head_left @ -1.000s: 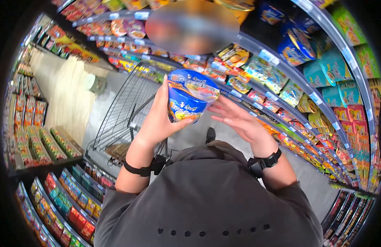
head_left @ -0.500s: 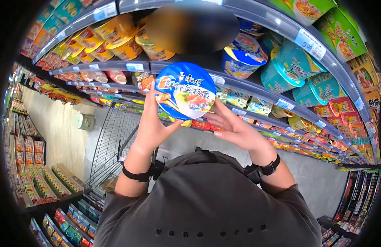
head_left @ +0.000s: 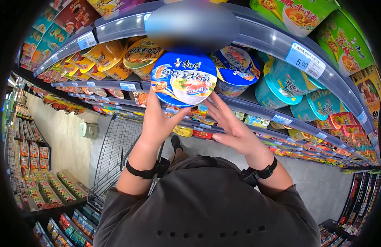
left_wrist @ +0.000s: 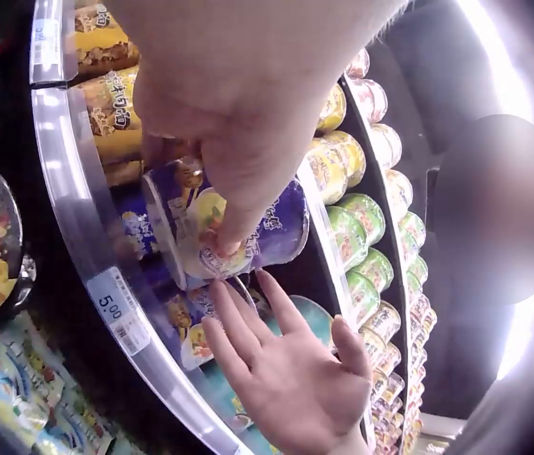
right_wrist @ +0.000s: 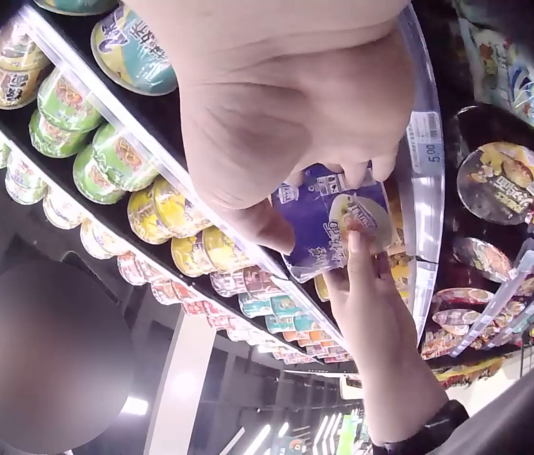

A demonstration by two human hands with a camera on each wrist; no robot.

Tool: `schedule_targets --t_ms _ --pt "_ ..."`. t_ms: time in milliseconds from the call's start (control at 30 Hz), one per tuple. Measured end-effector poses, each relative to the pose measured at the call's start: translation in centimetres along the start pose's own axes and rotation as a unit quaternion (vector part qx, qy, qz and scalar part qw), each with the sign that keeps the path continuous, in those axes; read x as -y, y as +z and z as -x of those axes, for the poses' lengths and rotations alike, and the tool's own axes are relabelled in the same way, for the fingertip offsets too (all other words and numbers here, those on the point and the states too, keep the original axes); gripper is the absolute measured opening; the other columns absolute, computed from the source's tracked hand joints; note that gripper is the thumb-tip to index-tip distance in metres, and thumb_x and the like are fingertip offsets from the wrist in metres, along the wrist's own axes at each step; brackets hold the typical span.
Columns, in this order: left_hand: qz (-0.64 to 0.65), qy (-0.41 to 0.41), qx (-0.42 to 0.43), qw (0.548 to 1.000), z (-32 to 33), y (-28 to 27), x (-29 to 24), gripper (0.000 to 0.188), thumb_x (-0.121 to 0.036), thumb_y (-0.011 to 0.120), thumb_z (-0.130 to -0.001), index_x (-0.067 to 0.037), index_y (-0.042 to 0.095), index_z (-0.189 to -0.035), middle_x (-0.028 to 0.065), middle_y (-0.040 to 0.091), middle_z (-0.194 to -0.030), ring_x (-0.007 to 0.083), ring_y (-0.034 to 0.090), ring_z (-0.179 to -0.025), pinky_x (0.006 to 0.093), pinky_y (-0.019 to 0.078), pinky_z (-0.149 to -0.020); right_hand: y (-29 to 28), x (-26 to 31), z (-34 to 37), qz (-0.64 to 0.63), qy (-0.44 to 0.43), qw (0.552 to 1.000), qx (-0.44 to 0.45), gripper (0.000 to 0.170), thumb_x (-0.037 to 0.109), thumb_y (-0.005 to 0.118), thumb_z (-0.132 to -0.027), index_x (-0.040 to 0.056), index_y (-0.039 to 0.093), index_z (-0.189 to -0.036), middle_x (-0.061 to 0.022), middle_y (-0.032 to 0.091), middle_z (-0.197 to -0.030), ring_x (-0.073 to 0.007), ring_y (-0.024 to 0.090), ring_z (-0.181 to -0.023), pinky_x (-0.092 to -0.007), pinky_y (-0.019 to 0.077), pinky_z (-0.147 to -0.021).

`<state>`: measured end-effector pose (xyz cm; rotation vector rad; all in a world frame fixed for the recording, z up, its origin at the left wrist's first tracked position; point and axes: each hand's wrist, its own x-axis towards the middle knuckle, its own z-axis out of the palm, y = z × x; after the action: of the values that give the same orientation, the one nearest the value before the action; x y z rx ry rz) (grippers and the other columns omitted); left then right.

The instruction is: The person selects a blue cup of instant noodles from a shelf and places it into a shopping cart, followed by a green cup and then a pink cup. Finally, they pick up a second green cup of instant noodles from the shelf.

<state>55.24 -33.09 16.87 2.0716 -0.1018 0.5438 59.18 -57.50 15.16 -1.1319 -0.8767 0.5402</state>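
My left hand (head_left: 153, 125) grips a blue instant noodle cup (head_left: 184, 78), its thumb across the printed side and fingers around the far side. The cup's round lid, with a picture of noodles, faces up in the head view. My right hand (head_left: 238, 133) is beside the cup's lower right, fingers fairly straight and fingertips right at its edge. The left wrist view shows that right palm (left_wrist: 305, 389) spread, with the left thumb pressing the cup (left_wrist: 281, 227). A similar blue noodle cup (head_left: 236, 66) stands on the shelf just right of the held one.
Yellow noodle cups (head_left: 143, 57) stand left on this shelf, teal ones (head_left: 287, 84) to the right. A shelf rail with a price tag (head_left: 306, 59) curves above. Packets line the lower shelves. A wire shopping cart (head_left: 116, 152) stands at left on the floor.
The view has turned toward the shelf. Both hands have moved forward with the cup, now level with the shelf's cups. Its lid has tipped to face the head camera; its side showed earlier.
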Motion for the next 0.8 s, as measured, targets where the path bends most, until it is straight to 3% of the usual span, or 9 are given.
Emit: schedule_targets --t_ms 267,367,633,800 --pt "0.015 0.005 0.017 1.0 -2.5 0.3 2.7 0.088 -0.015 0.091 -0.077 0.004 0.038 -0.145 0.0219 0.06 -0.134 0.0312 0.062 -0.123 0.0408 0.0496 -0.103 -1.3 -0.7 -1.5 0.002 0.005 1.0 -0.01 0.094 0.007 0.062 -0.097 0.0043 -0.002 -0.167 -0.0179 0.002 -0.174 -0.0314 0.007 -0.162 -0.0476 0.0109 -0.129" --pt "0.022 0.004 0.026 0.999 -3.4 0.1 3.1 0.088 -0.014 0.091 -0.077 0.004 0.038 -0.146 0.0221 0.059 -0.135 0.0321 0.061 -0.124 0.041 0.0492 -0.104 -1.2 -0.6 -2.3 -0.029 0.032 0.998 -0.039 0.098 0.006 0.064 -0.091 0.003 0.002 -0.167 -0.0143 0.003 -0.175 -0.0316 0.007 -0.162 -0.0498 0.0079 -0.129" --pt "0.0 0.019 0.039 0.999 -4.7 -0.7 4.0 0.089 -0.012 0.09 -0.077 0.004 0.038 -0.147 0.0216 0.058 -0.136 0.0323 0.06 -0.126 0.0408 0.0482 -0.106 -1.6 -1.5 -3.6 -0.026 0.016 0.998 -0.052 0.107 0.006 0.065 -0.092 0.0099 -0.012 -0.167 -0.024 0.001 -0.173 -0.0375 0.009 -0.161 -0.0524 0.009 -0.128" --pt "0.01 0.021 0.053 0.998 -5.2 -0.7 4.4 0.088 -0.012 0.09 -0.078 0.003 0.038 -0.146 0.0214 0.057 -0.136 0.0324 0.06 -0.125 0.0407 0.0487 -0.105 -1.0 -1.7 -3.7 -0.027 0.006 0.997 -0.067 0.108 0.006 0.066 -0.092 0.0102 -0.012 -0.167 -0.0233 0.001 -0.174 -0.0377 0.01 -0.161 -0.0527 0.0098 -0.128"
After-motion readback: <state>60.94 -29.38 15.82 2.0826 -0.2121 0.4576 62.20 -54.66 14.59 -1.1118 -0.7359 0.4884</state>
